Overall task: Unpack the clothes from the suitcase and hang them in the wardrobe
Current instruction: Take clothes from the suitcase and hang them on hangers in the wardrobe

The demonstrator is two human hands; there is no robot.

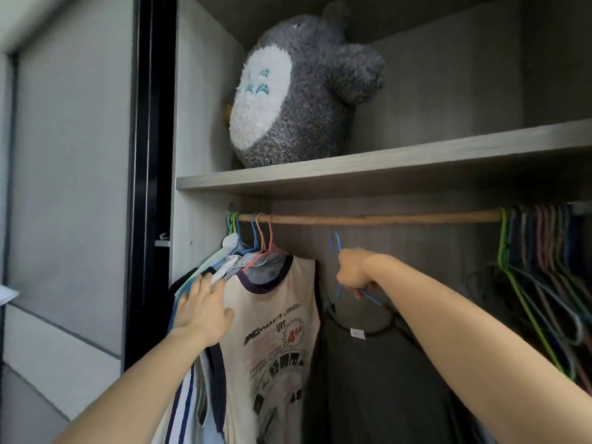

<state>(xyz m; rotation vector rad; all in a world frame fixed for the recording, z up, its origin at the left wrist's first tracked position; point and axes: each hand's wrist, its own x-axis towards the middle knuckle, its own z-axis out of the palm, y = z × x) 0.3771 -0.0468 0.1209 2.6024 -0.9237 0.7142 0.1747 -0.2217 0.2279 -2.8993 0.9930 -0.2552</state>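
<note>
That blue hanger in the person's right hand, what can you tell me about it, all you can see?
The blue hanger is thin and looks like coated wire. Its hook points up, just below the wooden rail and not yet over it. The right hand is closed around its neck, hiding the twist there. Below the hand its shoulders slope out, the right one plain to see, and a dark grey garment with a small white label hangs from it. It sits in the gap between the hung shirts and the bunch of empty hangers.
</note>
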